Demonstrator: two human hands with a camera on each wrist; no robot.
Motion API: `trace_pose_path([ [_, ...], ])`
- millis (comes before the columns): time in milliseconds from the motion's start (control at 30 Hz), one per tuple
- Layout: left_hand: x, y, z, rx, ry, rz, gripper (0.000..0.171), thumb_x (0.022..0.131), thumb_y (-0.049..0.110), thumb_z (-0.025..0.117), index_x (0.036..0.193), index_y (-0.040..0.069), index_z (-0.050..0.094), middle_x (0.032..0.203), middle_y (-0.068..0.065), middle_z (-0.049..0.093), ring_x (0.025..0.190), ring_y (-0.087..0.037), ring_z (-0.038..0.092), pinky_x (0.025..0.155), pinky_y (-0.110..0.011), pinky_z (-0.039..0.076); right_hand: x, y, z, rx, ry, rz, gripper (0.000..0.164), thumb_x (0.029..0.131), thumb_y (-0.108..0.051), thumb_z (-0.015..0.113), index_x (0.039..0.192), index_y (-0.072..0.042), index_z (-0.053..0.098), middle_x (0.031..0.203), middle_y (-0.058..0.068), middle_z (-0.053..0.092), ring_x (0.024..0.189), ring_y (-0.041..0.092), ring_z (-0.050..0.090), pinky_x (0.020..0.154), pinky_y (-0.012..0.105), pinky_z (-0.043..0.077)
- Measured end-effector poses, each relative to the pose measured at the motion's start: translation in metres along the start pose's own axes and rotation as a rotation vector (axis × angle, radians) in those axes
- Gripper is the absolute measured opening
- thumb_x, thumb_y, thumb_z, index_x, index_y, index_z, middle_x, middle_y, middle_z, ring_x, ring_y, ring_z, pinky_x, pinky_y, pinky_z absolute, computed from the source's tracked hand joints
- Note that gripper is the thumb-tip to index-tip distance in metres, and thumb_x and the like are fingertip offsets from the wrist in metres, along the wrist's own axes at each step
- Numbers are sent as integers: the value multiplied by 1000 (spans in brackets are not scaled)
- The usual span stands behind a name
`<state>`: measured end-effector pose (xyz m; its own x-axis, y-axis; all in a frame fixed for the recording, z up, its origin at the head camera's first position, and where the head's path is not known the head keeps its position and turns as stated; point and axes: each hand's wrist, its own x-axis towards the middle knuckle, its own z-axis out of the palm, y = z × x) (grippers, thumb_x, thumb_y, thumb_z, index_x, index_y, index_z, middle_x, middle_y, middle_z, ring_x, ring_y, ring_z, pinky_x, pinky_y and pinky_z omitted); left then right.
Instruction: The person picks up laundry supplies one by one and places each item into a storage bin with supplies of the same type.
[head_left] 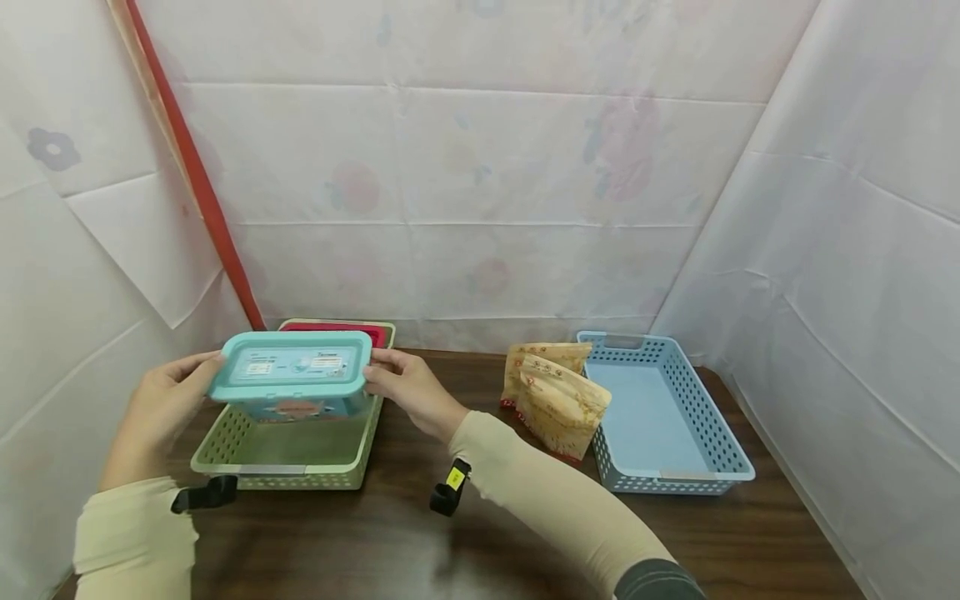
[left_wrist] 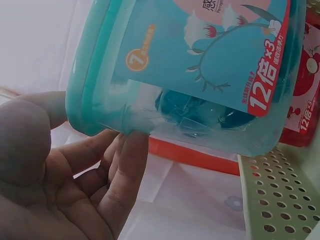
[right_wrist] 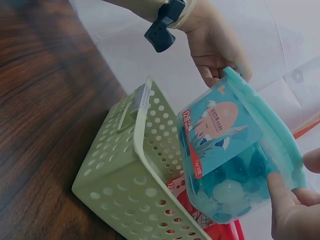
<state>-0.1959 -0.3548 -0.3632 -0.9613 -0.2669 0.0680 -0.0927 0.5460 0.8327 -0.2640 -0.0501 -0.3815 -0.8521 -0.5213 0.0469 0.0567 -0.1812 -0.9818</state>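
Note:
A teal lidded plastic box of laundry pods [head_left: 292,367] is held by its two ends, raised over the green basket [head_left: 300,482]. My left hand [head_left: 161,408] grips the left end, thumb and fingers at the lid rim in the left wrist view. At the other end, my right hand [head_left: 416,392] pinches the rim. Through the clear wall of the box, blue-green pods [right_wrist: 240,175] show in the right wrist view. Behind it, a red box [head_left: 381,335] sits at the far end of the green basket, mostly hidden.
Two tan resealable pouches [head_left: 562,408] stand on the dark wooden table [head_left: 390,533], right of centre. Beside them is a light blue perforated basket [head_left: 675,477]. White patterned sheets [head_left: 480,167] enclose the table at the back and sides. A red strip [head_left: 191,158] runs down the left corner.

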Motion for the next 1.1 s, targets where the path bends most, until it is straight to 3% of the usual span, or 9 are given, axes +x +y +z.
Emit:
trace_pose_path([
  [333, 0, -3, -3, -81, 0, 22, 69, 103, 43, 50, 144, -14, 43, 86, 25, 58, 77, 5, 58, 63, -14, 50, -1, -3, 5, 2, -13, 10, 48, 101, -9, 61, 146, 3, 47, 114, 7, 62, 106, 18, 66, 100, 43, 49],
  [567, -3, -6, -4, 11, -3, 2, 71, 103, 48, 47, 143, -10, 46, 94, 16, 60, 86, 3, 51, 70, -21, 45, -3, -2, 7, -14, -6, 45, 47, 101, -10, 61, 144, 3, 48, 111, 7, 62, 102, 18, 67, 103, 48, 45],
  [700, -2, -9, -2, 23, -18, -14, 73, 102, 51, 46, 145, -8, 45, 101, 13, 59, 95, -2, 46, 73, -26, 40, -2, 4, 6, -14, 1, 50, 45, 101, -9, 61, 143, 4, 49, 111, 8, 62, 103, 19, 67, 103, 49, 44],
  [800, 0, -12, -1, 30, -29, 7, 71, 103, 49, 46, 145, -9, 45, 101, 14, 58, 92, -3, 48, 71, -24, 41, 1, 9, 5, -14, 4, 58, 45, 101, -8, 60, 143, 5, 49, 112, 8, 63, 105, 20, 66, 103, 48, 45],
  [900, 3, -16, 0, 53, -46, 30, 68, 104, 45, 45, 144, -11, 45, 110, -4, 62, 95, -7, 49, 72, -26, 42, 4, 14, 4, -25, 0, 73, 46, 101, -8, 59, 144, 5, 47, 113, 9, 63, 106, 21, 66, 103, 46, 45],
  [1033, 5, -19, 3, 60, -92, 20, 70, 106, 45, 40, 145, -14, 41, 128, -29, 55, 101, -18, 52, 78, -37, 46, 6, 18, 3, -47, 0, 87, 48, 102, -10, 60, 145, 4, 47, 116, 8, 63, 108, 22, 66, 102, 43, 47],
  [1100, 5, -21, 4, 53, -112, 8, 72, 106, 46, 39, 145, -15, 40, 126, -30, 55, 97, -16, 56, 77, -39, 50, 8, 20, 3, -49, 6, 88, 48, 102, -9, 59, 145, 5, 47, 117, 8, 63, 110, 22, 66, 100, 40, 48],
])
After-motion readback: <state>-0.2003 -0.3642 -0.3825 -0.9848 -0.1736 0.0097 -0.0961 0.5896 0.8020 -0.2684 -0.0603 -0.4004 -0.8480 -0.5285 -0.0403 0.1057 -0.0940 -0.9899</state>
